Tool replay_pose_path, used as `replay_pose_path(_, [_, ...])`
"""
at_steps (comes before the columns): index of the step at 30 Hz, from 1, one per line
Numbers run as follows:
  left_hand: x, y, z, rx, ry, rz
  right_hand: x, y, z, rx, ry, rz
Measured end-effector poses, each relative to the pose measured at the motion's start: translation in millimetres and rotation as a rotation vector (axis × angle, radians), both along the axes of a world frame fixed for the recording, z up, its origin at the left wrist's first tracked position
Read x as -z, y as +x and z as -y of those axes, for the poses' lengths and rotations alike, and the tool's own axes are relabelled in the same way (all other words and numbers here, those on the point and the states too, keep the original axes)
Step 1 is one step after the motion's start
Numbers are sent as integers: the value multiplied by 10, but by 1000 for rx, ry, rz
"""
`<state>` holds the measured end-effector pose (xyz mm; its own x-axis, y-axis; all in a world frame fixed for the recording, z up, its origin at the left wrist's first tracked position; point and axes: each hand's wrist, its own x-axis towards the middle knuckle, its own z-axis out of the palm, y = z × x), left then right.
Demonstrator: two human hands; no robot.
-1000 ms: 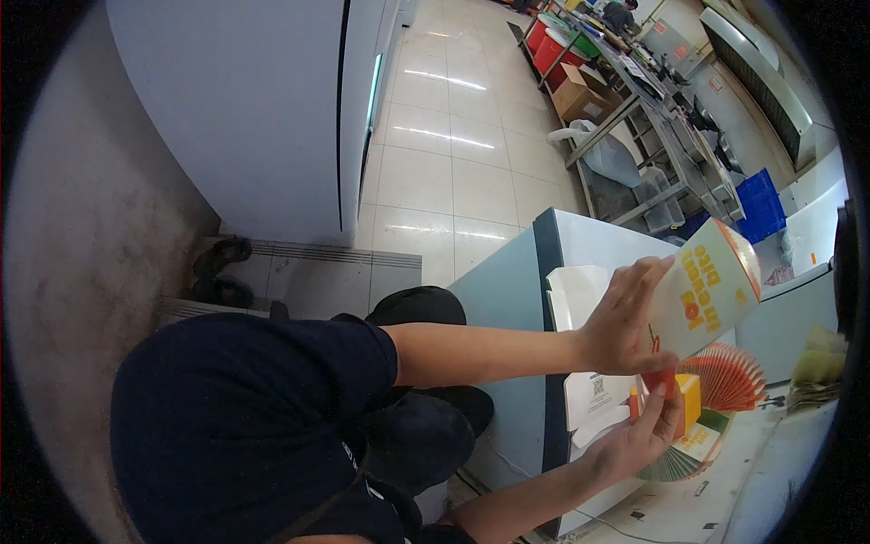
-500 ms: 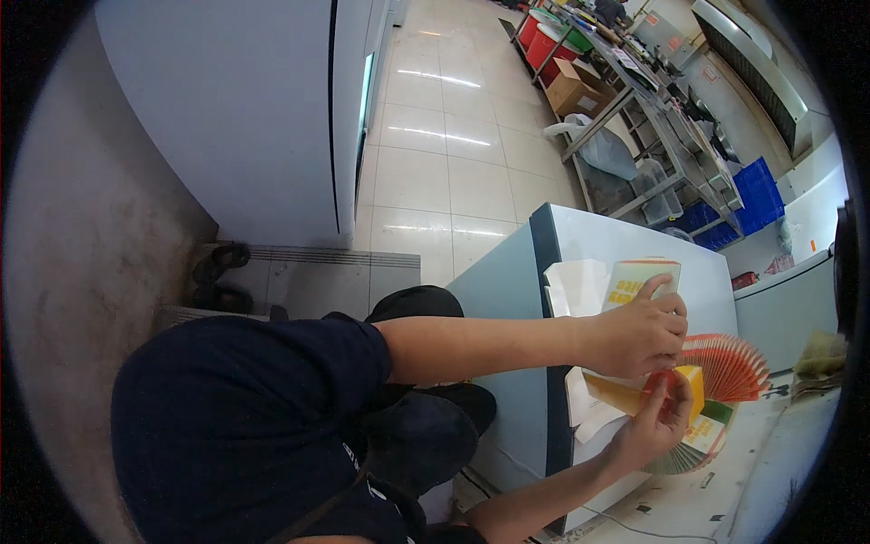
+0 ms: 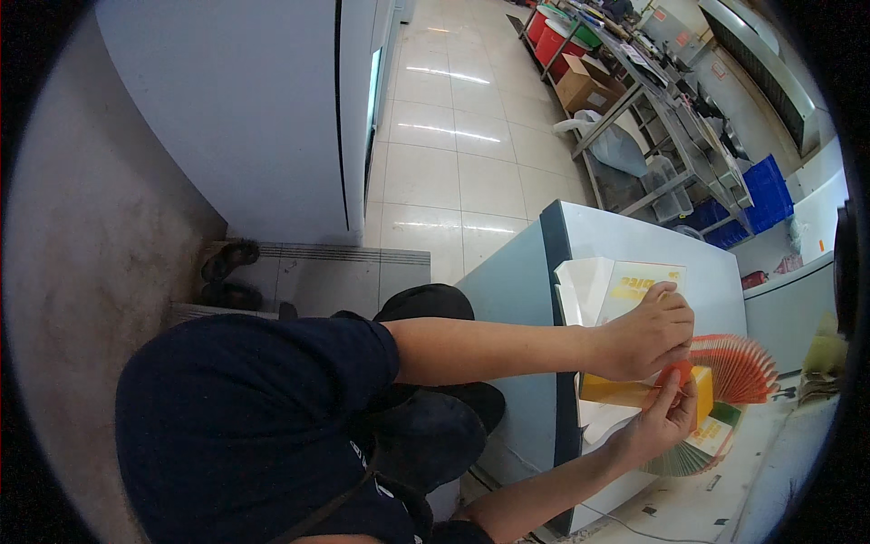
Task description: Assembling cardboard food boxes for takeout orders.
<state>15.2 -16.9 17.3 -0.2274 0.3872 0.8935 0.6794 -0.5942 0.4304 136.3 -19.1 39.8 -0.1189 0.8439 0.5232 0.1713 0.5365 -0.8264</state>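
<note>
A small yellow and orange-red paper carton (image 3: 619,392) is between my hands, above the white top of a cabinet. My left hand (image 3: 645,337) reaches across from above with its fingers curled, thumb side down at the carton's orange-red flap. My right hand (image 3: 669,419) comes from below and pinches that flap between thumb and fingers. Part of the carton is hidden behind both hands. Beyond them a fanned stack of orange-red flat paper pieces (image 3: 732,367) lies beside a green and white fanned stack (image 3: 711,437). A white carton with yellow print (image 3: 639,279) lies past my left hand.
The white cabinet top (image 3: 594,227) has a dark edge. A steel work table (image 3: 666,109) stands at the back right, with a cardboard box (image 3: 587,86), a clear plastic tub (image 3: 666,186) and blue crates (image 3: 766,195). At left is a tall white cabinet (image 3: 227,109).
The whole view has shifted slightly to the right. My left index finger has curled down from its raised position. Both hands stay at the carton's orange-red flap.
</note>
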Motion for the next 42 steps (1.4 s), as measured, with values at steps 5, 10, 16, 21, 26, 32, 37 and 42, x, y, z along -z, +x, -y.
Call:
replay_pose_path(5, [2,33,-1,126,-58,54,39,97,-121,-208,-6,-78])
replay_pose_path(10, [38,39,-22,118,-69,59,79,125,-179,-243,-32,-68])
replay_pose_path(16, [31,-21,-31,293,-162,106,86,119,-190,-180,-52,-42])
replay_pose_path(21, [61,-37,-25,449,-333,212,86,57,-97,-113,-34,-22])
replay_pose_path(26, [-18,-114,29,623,-548,357,98,52,-85,-31,26,108])
replay_pose_path(32, [-36,-159,47,911,-676,520,112,151,-198,-168,55,101])
replay_pose_path(37, [-5,-130,16,998,-695,592,96,119,-171,-164,14,30])
replay_pose_path(42, [33,-94,-6,653,-436,486,72,-34,-92,15,-21,38])
